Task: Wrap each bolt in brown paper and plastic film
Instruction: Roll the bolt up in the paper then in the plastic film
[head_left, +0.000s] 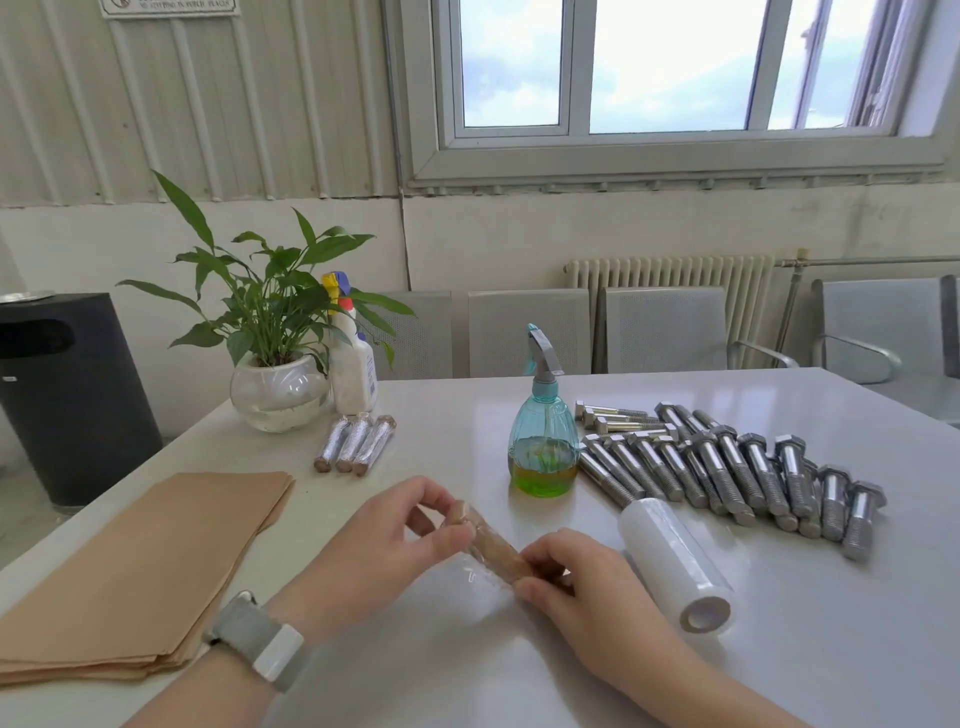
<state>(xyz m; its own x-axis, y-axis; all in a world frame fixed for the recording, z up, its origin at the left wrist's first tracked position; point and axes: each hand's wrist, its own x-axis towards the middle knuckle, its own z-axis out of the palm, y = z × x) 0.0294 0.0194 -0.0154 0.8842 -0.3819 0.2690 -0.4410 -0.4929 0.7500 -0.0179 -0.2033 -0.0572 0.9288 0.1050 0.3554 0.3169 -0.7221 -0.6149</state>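
Observation:
A bolt wrapped in brown paper (493, 545) lies slanted between my hands, with clear plastic film around it. My left hand (384, 540) pinches its far end with curled fingers. My right hand (576, 577) grips its near end. A roll of plastic film (675, 566) lies on the table just right of my right hand. A stack of brown paper sheets (140, 571) sits at the left. Three wrapped bolts (356, 444) lie side by side near the plant. Several bare steel bolts (727, 467) are spread at the right.
A teal spray bottle (543, 447) with greenish liquid stands behind my hands. A potted plant in a glass bowl (280, 384) and a white spray bottle (353, 374) stand at the back left of the white table (467, 649). Grey chairs line the far edge.

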